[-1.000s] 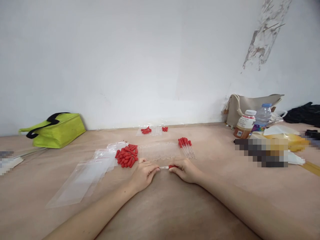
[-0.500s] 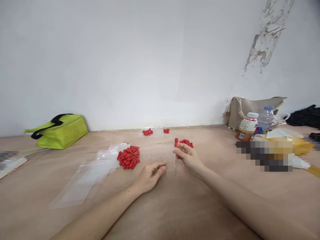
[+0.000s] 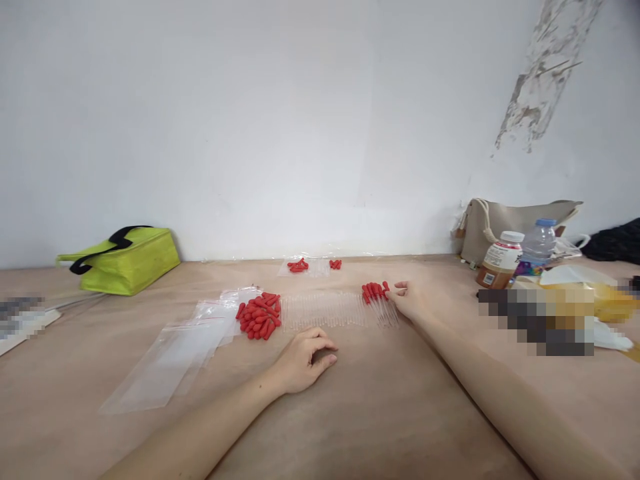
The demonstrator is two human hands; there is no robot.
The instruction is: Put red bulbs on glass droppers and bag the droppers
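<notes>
My left hand (image 3: 307, 360) rests on the table with fingers loosely curled, a gap between thumb and fingers and nothing held. Just beyond it lies a row of clear thin tubes (image 3: 323, 311). Left of the row is a pile of loose red rubber bulbs (image 3: 258, 316). At the row's right end lies a cluster of droppers (image 3: 375, 293), clear tubes fitted with red bulbs. My right hand (image 3: 409, 301) is beside the cluster's right edge, thumb and fingers apart, its fingertips close to the rightmost dropper; whether they still touch it I cannot tell.
Clear zip bags (image 3: 173, 353) lie to the left. Near the wall are more red bulbs (image 3: 299, 265) on clear plastic. A lime-green bag (image 3: 133, 263) stands at back left. A drink bottle (image 3: 501, 260), a blue-capped bottle (image 3: 537, 243) and a beige bag (image 3: 520, 217) stand at right.
My right hand has moved right and set the dropper it held down at the cluster, its fingers now apart. My left hand stays near the same place, its fingers slightly more spread.
</notes>
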